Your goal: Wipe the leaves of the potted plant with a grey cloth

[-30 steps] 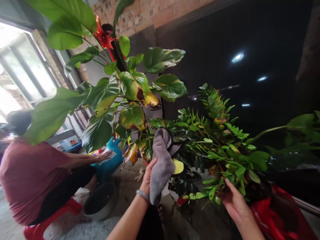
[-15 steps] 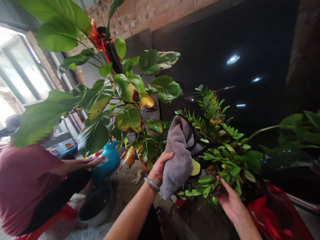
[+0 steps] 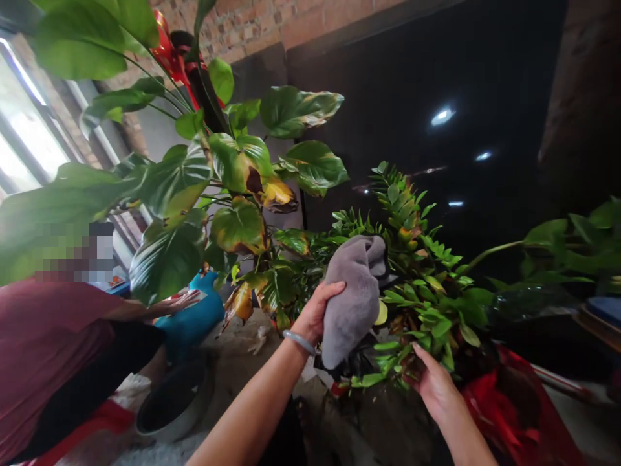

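My left hand, with a pale bangle at the wrist, is closed around a bunched grey cloth. The cloth hangs in front of a low plant with small glossy leaves, hiding part of it. A yellowish patch shows just beside the cloth's right edge. On the right, my right hand pinches a leafy stem of that plant between thumb and fingers; the exact grip is partly hidden by leaves.
A tall broad-leaved plant with browned leaves stands left of centre. Beyond it, a seated person touches a blue vase-like object. A dark basin is on the floor. Red wrapping lies at lower right, before a dark glossy panel.
The view has turned slightly, so most things sit further left. The grey cloth is more bunched and covers more of the yellow patch. My right hand stays at the stem.
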Demonstrator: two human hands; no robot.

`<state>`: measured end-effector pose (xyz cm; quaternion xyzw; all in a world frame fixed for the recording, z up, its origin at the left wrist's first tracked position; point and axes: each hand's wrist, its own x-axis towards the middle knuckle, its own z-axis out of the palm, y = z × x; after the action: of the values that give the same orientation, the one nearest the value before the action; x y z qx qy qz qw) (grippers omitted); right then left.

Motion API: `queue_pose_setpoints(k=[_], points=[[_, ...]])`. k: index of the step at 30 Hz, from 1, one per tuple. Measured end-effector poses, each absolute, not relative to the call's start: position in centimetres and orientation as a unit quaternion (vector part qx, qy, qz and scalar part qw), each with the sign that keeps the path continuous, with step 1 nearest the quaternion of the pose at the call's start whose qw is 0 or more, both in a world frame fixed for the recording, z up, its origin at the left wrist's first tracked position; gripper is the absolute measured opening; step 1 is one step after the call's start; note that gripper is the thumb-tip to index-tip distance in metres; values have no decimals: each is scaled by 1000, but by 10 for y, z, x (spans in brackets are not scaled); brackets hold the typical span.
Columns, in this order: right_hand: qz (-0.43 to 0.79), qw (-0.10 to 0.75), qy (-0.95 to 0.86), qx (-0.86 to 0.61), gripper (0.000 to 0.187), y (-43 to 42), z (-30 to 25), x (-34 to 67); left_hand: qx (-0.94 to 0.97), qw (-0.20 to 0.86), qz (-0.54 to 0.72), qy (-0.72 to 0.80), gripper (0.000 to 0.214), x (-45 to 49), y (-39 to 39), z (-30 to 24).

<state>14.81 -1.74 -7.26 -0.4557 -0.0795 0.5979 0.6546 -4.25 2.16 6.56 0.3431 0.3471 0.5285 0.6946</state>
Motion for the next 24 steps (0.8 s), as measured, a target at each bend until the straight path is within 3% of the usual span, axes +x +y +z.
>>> queue_pose_setpoints(k=[5, 8, 11, 15, 20, 24], points=[[596, 657, -90, -454, 31, -18, -78, 150, 394, 723, 382, 419, 41, -46, 2, 12], [598, 656, -102, -448, 34, -20, -77, 155, 423, 762, 320, 371, 48, -71, -22, 17], [582, 657, -106, -467, 37, -21, -72, 156, 437, 748, 379, 324, 53, -78, -19, 51], [521, 627, -106, -569, 31, -20, -69, 149, 381, 690, 519, 331, 42, -50, 15, 71], [570, 648, -97, -495, 38, -14, -72, 141, 330, 734, 420, 420, 28, -34, 13, 29], [599, 670, -104, -427, 38, -9, -78, 139, 327, 779, 383, 373, 35, -71, -30, 9]])
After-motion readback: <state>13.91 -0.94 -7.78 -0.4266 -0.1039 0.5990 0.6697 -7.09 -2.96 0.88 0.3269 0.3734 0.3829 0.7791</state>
